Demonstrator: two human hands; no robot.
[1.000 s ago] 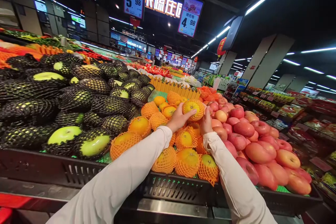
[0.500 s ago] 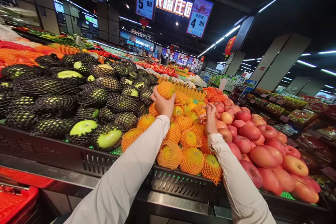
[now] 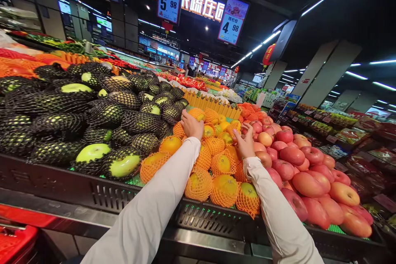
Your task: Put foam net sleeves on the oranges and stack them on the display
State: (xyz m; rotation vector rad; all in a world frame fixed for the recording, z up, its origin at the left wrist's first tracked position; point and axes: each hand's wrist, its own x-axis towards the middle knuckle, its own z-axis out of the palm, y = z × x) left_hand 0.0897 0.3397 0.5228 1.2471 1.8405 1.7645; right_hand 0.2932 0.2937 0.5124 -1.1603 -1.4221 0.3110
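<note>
At the far end of the orange pile, my left hand [image 3: 192, 126] is curled round the left side of an orange [image 3: 197, 113], which rests low among the others. Some of its fingers are hidden behind the fruit. My right hand [image 3: 246, 142] is open, thumb and fingers apart, over the border between the oranges and the red apples [image 3: 292, 153]. Nothing is in it. Between and below the hands lie oranges in orange foam nets [image 3: 225, 189], with a few bare ones among them.
Green apples in black nets [image 3: 93, 152] fill the left side. A black crate wall [image 3: 213, 216] and metal ledge run along the front. Behind the oranges stands a small yellow fence [image 3: 210, 104]. A red basket [image 3: 18, 239] is at lower left; price signs [image 3: 233, 20] hang above.
My left hand has lowered the orange onto the pile. The fingers of my right hand have spread and lifted, with the thumb now standing apart. The view has shifted slightly.
</note>
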